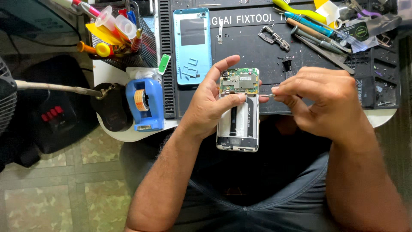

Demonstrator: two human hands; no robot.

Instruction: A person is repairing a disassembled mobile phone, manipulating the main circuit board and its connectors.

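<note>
My left hand (211, 101) grips an opened phone (238, 122) with its back removed, a green circuit board (240, 80) showing at its top end. The thumb lies across the phone's middle. My right hand (322, 101) pinches thin metal tweezers (269, 94), whose tip touches the phone's right edge just under the board. The phone hangs over my lap, just in front of the table edge.
A black repair mat (253, 43) holds a light blue phone back cover (192, 45), small metal parts and screwdrivers (315, 32). A blue tape dispenser (145, 103) and a mesh tool cup (124, 41) stand at left. A fan (6, 101) sits far left.
</note>
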